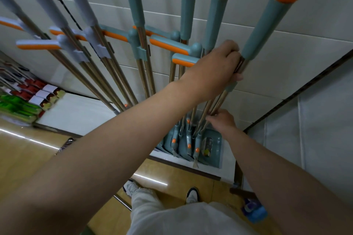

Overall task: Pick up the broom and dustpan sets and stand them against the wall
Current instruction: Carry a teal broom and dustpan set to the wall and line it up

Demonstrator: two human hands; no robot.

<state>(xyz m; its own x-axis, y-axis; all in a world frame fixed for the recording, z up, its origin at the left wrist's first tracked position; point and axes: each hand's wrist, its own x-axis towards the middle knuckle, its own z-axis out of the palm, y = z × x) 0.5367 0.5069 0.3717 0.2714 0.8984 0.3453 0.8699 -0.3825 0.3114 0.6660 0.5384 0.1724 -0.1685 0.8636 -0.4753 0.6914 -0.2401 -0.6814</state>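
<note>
Gently with the thin poles

Grey sets (76, 46) leaned at the left, teal sets (138, 44) mid-wall. My left hand (215, 65) was clamped round the rightmost set (265, 25) just below its teal grip. My right hand (222, 120) pinched its metal poles (219, 101) lower down. It looked light, stiff and smooth, so likely to slide along the tiled wall (296, 59); the grip seemed the surest hold.

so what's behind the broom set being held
A white tiled wall lies behind the broom set. The left hand grips its poles high up, the right hand lower down. Both hide those stretches of pole. Whether the set touches the wall cannot be told.
</note>
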